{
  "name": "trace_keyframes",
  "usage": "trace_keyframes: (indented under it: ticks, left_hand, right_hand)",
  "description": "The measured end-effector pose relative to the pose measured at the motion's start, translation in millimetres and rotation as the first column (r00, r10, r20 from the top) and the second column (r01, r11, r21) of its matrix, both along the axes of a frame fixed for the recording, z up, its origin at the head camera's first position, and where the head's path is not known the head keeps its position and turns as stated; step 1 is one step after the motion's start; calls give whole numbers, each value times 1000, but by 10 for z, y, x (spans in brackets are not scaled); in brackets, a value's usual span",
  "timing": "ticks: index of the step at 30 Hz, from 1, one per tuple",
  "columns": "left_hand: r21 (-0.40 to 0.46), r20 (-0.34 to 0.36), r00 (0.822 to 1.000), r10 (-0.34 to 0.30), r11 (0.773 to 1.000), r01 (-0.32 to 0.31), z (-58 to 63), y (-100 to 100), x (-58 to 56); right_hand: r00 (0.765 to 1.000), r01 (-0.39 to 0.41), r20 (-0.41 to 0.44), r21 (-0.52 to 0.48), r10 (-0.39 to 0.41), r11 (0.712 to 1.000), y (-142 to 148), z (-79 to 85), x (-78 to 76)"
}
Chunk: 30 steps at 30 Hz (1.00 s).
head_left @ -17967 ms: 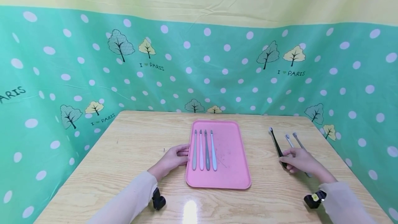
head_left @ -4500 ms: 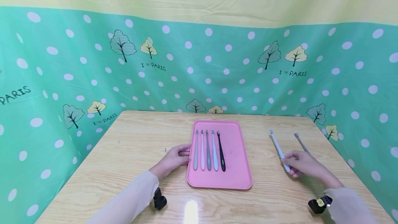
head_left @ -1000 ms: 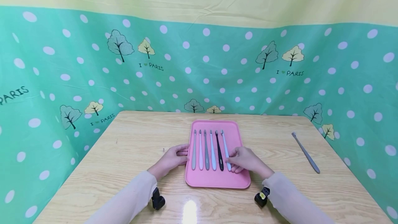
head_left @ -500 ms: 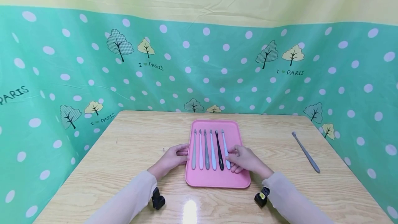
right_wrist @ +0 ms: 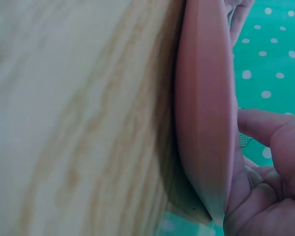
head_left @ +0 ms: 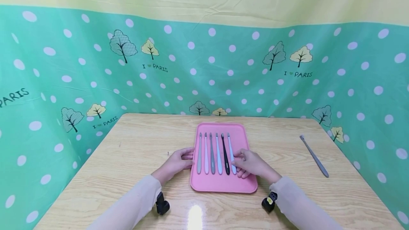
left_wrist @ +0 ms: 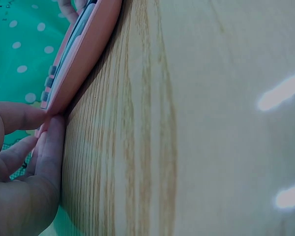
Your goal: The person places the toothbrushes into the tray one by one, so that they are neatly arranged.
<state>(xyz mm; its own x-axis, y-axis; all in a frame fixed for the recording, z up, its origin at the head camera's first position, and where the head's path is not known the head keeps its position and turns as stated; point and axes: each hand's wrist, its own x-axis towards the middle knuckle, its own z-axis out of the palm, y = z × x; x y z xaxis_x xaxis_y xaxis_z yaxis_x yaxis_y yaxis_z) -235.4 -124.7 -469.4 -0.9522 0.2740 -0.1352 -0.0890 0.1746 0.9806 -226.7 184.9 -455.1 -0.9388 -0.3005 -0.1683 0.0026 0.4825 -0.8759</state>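
Note:
In the head view, my left hand [head_left: 175,166] pinches the left rim of the pink tray [head_left: 236,184]; the left wrist view has the thumb [left_wrist: 22,117] at that rim. My right hand [head_left: 252,164] holds the handle end of a pale toothbrush [head_left: 230,148], which lies in the tray as the rightmost of a row. Left of it lie a black toothbrush [head_left: 225,157], a light blue toothbrush [head_left: 218,159], a dark grey toothbrush [head_left: 212,159], a pink toothbrush [head_left: 206,159] and a grey-green toothbrush [head_left: 199,159]. In the right wrist view the tray's wall hides the brushes.
One grey toothbrush [head_left: 314,156] lies slanted on the wooden table [head_left: 143,137], well right of the tray. A polka-dot curtain [head_left: 179,63] hangs behind the table and along its sides. The tray's right strip is bare pink.
Since 18 s ago, the black and then the pale toothbrush have moved from the table's right side into the tray's row. Over the last second, the pale brush has shifted only slightly; the left hand stays put.

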Motion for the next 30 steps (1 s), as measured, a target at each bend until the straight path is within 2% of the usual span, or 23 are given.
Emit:
trace_keyframes:
  ticks: [20,30]
  left_hand:
    - [0,3,1000,14,1000,-14,34,5,33]
    - [17,10,1000,4,1000,-4,-6,-4,1]
  right_hand:
    - [1000,-10,15,14,9,1000,3,44,8]
    - [1000,9,-5,22,-8,1000,62,114,41]
